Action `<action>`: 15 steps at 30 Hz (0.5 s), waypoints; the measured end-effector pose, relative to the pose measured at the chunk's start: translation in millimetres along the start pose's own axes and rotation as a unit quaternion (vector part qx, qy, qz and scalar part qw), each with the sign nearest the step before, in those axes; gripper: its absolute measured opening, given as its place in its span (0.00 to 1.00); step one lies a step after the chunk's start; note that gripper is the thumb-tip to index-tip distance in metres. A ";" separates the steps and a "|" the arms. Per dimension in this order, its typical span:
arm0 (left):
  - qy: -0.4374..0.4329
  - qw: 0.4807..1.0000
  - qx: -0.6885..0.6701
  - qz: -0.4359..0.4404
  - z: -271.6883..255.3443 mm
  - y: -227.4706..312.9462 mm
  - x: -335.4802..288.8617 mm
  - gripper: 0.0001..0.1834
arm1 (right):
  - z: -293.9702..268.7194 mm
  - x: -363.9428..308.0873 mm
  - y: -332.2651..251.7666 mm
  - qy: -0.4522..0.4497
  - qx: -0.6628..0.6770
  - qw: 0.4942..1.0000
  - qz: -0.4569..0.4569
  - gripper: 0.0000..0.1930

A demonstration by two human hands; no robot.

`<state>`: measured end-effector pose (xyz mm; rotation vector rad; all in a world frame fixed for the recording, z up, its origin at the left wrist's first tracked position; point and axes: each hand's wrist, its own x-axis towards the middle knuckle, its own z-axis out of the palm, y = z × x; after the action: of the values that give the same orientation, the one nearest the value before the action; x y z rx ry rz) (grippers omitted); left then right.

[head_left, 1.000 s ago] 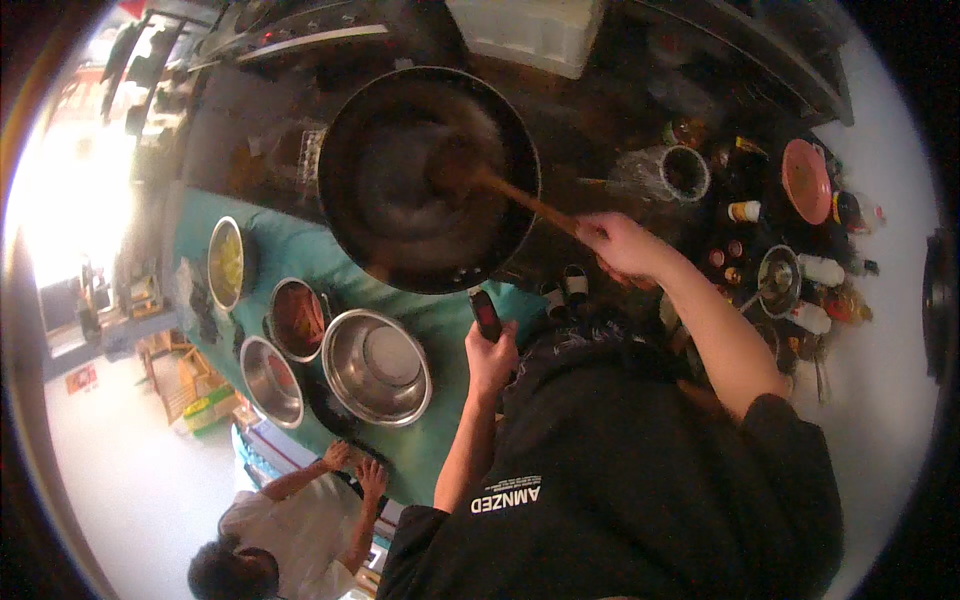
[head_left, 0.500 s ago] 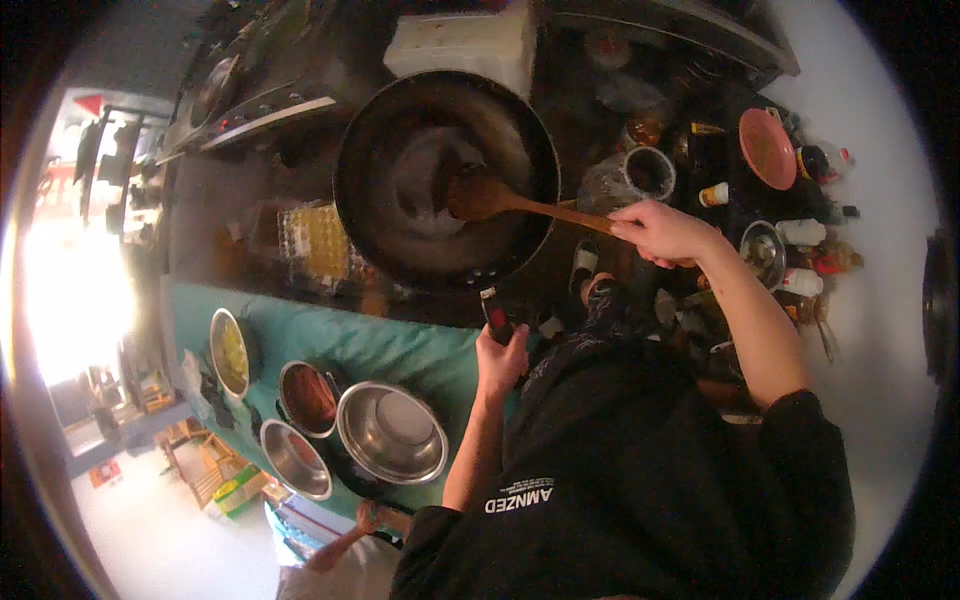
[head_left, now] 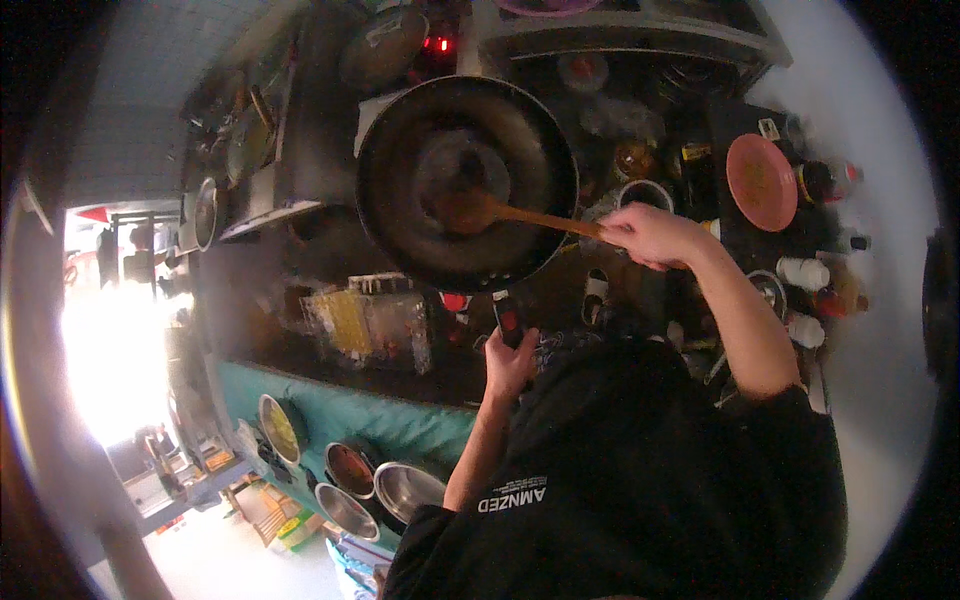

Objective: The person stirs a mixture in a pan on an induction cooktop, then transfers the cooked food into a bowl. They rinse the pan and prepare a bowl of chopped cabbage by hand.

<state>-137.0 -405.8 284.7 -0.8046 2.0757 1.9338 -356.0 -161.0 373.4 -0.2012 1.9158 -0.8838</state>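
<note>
Two hands engaged: my right hand (head_left: 645, 235) clamps the wooden spatula (head_left: 500, 212), now mid-wok (head_left: 466, 182), upper centre; left hand (head_left: 512, 362) fingers wrap the handle (head_left: 507, 318). Stirring continues.

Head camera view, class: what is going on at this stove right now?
A person in a dark top stands over a big dark wok. The right hand holds a wooden spatula whose blade rests inside the wok near its middle. The left hand closes around the wok's handle at the near rim. A pink plate and several bottles stand to the right, and metal bowls sit on a teal counter lower left. What is in the wok is too dim to tell.
</note>
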 end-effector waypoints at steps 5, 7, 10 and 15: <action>0.005 0.997 0.071 0.027 31.3 50.5 31.2 0.06 | -30.5 11.0 5.5 -0.010 0.156 0.976 -0.149 0.15; 0.003 0.998 0.062 -0.023 41.1 69.3 43.0 0.06 | -36.4 11.1 17.7 0.033 0.155 0.981 -0.111 0.15; -0.004 0.997 0.067 -0.036 53.4 88.5 61.8 0.07 | -41.5 8.2 38.2 0.003 0.164 0.984 -0.066 0.15; -0.049 0.985 0.164 -0.009 73.7 102.8 86.0 0.08 | -51.1 28.3 39.9 0.095 0.330 0.926 -0.157 0.17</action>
<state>-277.0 -356.3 321.7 -0.6391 2.2336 1.5291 -403.8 -120.8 340.3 -0.0113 1.6684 -1.7669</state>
